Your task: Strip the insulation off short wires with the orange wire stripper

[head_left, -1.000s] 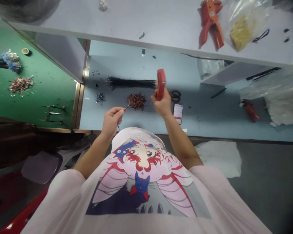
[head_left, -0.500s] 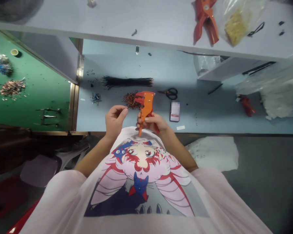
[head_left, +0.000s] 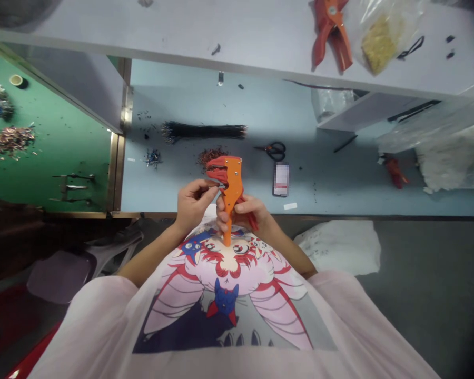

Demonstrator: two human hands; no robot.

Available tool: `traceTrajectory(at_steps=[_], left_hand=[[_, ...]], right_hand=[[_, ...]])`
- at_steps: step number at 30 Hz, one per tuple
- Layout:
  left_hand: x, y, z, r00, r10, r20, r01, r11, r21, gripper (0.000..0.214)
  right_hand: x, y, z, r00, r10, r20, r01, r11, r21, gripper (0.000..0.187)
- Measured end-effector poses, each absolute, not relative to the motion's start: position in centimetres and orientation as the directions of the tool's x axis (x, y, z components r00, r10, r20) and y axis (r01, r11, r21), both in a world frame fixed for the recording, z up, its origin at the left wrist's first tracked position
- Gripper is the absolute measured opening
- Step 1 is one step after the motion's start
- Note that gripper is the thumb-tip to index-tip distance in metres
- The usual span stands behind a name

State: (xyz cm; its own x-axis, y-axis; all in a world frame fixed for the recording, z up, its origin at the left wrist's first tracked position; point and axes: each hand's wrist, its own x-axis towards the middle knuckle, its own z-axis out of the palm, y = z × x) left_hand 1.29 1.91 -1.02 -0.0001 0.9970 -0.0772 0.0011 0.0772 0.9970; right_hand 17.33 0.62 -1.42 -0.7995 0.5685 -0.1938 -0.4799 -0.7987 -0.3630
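Drawn together now, the left hand (head_left: 193, 205) pinches a thin wire (head_left: 220, 185) at an orange plastic wire stripper (head_left: 231, 189). The right hand (head_left: 240, 217) grips its handle.

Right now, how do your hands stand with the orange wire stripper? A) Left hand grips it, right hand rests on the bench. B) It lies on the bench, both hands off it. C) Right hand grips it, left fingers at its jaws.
C: the right hand wraps the handle of the orange wire stripper, while the left hand pinches a thin wire at its jaws.
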Motion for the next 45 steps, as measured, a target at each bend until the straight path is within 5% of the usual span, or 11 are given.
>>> traceTrajectory(at_steps=[13,29,45], left_hand=[[0.7,1.5,-0.4,0.083,0.995,0.049,0.162,-0.062,0.985,0.01],[0.7,1.5,-0.3,0.112,0.991,0.078,0.18,-0.097,0.979,0.01],[0.7,1.4,-0.4,0.103,0.989,0.106,0.179,-0.123,0.976,0.009]], right_hand=[[17.2,0.2,0.0,-0.774,0.587,-0.236,-0.444,-0.77,-0.458,0.027],[16.9,-0.2,-0.2,-0.809,0.563,-0.168,-0.476,-0.796,-0.375,0.023],[16.7,-0.1,0.3,-0.818,0.553,-0.159,-0.441,-0.78,-0.444,0.029]])
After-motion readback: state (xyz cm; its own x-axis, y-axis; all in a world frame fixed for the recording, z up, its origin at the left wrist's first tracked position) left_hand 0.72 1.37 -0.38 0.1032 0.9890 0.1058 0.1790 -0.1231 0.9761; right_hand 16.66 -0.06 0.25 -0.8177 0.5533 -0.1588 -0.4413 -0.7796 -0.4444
